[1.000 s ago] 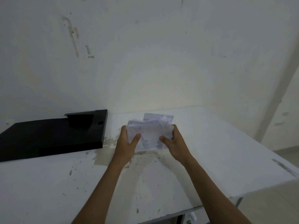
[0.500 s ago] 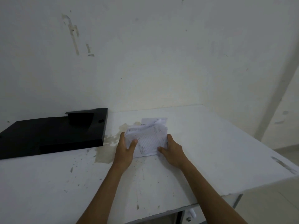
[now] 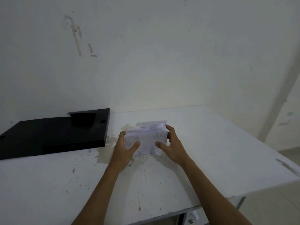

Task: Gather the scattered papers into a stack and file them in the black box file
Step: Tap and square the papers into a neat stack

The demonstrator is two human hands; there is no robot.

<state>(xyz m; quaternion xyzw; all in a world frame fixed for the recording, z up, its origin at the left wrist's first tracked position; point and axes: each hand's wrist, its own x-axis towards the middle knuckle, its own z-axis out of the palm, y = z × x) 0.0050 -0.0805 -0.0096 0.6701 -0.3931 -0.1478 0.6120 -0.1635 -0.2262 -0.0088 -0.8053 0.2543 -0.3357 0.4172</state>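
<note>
The papers (image 3: 146, 140) are gathered into a loose, uneven stack that stands on its lower edge on the white tabletop (image 3: 211, 151), just to the right of the black box file (image 3: 53, 135). The left hand (image 3: 124, 147) clasps the stack's left edge, its thumb pressed across the front sheet and its fingers (image 3: 122, 135) curled round behind, so this hand is gripping the papers. The right hand (image 3: 172, 147) meets the stack's right edge: its thumb lies on the front sheet, while its fingers (image 3: 170, 129) reach round the upper right corner, gripping the papers from that side too. A few sheets at the back rise higher than the rest and lean away from the person. The box file lies flat on the tabletop against the wall (image 3: 146, 54), to the left of the stack and apart from it, with a stained, peeled patch (image 3: 112, 140) of the tabletop surface between them. More specks and streaks mark the tabletop on the near side of the stack, beneath the two forearms. The wall behind the box file is white with scuffed, flaking marks.
</note>
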